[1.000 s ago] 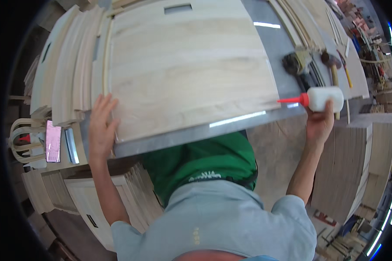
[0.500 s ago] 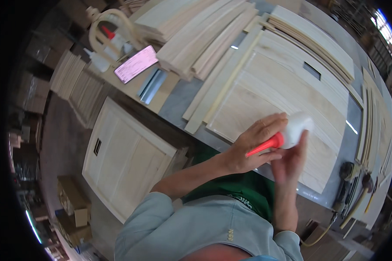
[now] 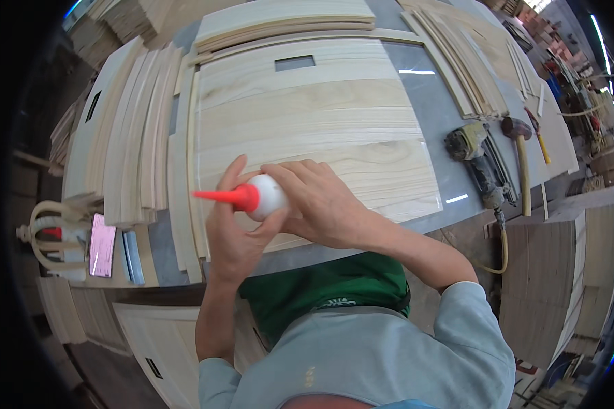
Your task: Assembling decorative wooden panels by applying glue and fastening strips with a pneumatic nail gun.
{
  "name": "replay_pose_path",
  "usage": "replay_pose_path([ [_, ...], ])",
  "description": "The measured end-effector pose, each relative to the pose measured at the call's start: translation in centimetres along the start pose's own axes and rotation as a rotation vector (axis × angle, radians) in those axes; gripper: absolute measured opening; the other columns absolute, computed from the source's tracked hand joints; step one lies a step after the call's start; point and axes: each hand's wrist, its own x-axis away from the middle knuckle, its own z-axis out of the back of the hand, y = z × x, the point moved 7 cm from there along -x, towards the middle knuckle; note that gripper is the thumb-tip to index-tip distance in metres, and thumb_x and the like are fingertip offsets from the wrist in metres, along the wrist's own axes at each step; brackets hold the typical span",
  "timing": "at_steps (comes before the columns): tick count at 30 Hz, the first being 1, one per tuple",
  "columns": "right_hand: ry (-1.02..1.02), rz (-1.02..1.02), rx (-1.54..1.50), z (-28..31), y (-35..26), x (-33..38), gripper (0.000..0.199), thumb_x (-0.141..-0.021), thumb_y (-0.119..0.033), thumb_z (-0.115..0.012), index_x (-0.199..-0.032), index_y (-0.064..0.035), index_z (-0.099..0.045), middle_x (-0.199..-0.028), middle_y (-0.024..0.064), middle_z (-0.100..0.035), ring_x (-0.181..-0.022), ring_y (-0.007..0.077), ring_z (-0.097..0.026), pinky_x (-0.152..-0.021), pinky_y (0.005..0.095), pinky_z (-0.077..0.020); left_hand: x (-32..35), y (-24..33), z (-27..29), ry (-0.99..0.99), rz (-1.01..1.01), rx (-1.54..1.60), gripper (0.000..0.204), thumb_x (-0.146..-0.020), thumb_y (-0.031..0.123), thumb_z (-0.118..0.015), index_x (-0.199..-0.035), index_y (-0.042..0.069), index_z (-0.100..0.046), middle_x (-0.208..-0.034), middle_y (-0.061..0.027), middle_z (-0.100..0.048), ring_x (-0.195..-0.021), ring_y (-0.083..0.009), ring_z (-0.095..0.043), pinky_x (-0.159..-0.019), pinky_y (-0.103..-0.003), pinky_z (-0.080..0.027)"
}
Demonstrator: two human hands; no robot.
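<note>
A white squeeze bottle (image 3: 273, 195) with a long red nozzle is held over the near part of a pale wooden panel (image 3: 314, 112), its nozzle pointing left. My left hand (image 3: 233, 235) grips it around the neck end, thumb below and fingers above. Wrapped over the bottle's base end is my right hand (image 3: 324, 204), which hides part of it. The panel lies flat on the grey table, with a rectangular slot near its far edge and a strip frame (image 3: 192, 157) along its left and far sides.
Wooden boards (image 3: 126, 136) are stacked at the left, near a pink-screened phone (image 3: 102, 245). To the right lie a nail gun (image 3: 481, 163) with a yellow hose and a mallet (image 3: 523, 160). Stacked panels (image 3: 539, 273) stand at the right, beside the table.
My view has swung to the right, so the panel now lies straight ahead. Both hands have moved left over the panel with the bottle, and its nozzle now points more level.
</note>
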Motion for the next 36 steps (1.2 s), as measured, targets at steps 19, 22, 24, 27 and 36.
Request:
replay_pose_path([
  [19, 0.424, -0.455, 0.161, 27.5, 37.1, -2.0, 0.036, -0.081, -0.016, -0.068, -0.112, -0.0014, -0.058, -0.097, 0.007, -0.064, -0.087, 0.0157, -0.061, -0.075, 0.0306, -0.0485, 1.3, -7.8, 15.6, 0.48, 0.034, -0.732, 0.025, -0.079, 0.009, -0.064, -0.103, 0.002, -0.061, -0.106, -0.0135, -0.061, -0.099, -0.0326, -0.055, -0.085, -0.039, -0.045],
  [22, 0.469, -0.45, 0.139, 28.9, 41.7, -1.3, 0.041, -0.081, -0.019, -0.069, -0.116, -0.0012, -0.057, -0.098, 0.0078, -0.064, -0.088, 0.0173, -0.061, -0.078, 0.031, -0.0483, 0.7, -8.8, 19.0, 0.549, 0.045, -0.859, 0.025, -0.079, 0.009, -0.062, -0.103, 0.002, -0.062, -0.105, -0.0128, -0.061, -0.099, -0.0315, -0.054, -0.087, -0.039, -0.044],
  [24, 0.477, -0.463, 0.049, 29.0, 43.0, -0.5, 0.044, -0.08, -0.022, -0.069, -0.117, -0.0009, -0.056, -0.099, 0.0082, -0.063, -0.088, 0.0182, -0.061, -0.079, 0.0314, -0.0482, 0.4, -9.4, 20.2, 0.548, 0.07, -0.927, 0.026, -0.079, 0.01, -0.062, -0.104, 0.003, -0.063, -0.105, -0.0122, -0.061, -0.101, -0.0305, -0.054, -0.089, -0.038, -0.042],
  [27, 0.444, -0.738, 0.25, 29.3, 42.6, 1.1, 0.048, -0.084, -0.027, -0.067, -0.121, -0.0001, -0.054, -0.105, 0.011, -0.063, -0.096, 0.0203, -0.06, -0.084, 0.032, -0.0472, 0.0, -10.0, 20.8, 0.547, 0.05, -0.947, 0.026, -0.078, 0.009, -0.062, -0.103, 0.002, -0.063, -0.104, -0.0114, -0.061, -0.1, -0.0303, -0.053, -0.088, -0.038, -0.042],
  [36, 0.473, -0.474, 0.284, 23.3, 21.5, 3.4, 0.048, -0.091, -0.032, -0.056, -0.127, -0.0016, -0.052, -0.121, 0.0133, -0.059, -0.113, 0.0236, -0.054, -0.095, 0.0323, -0.0419, -2.8, -11.0, 19.9, 0.336, 0.068, -1.05, 0.031, -0.075, 0.012, -0.065, -0.104, 0.003, -0.064, -0.103, -0.0112, -0.059, -0.1, -0.0294, -0.051, -0.089, -0.038, -0.042],
])
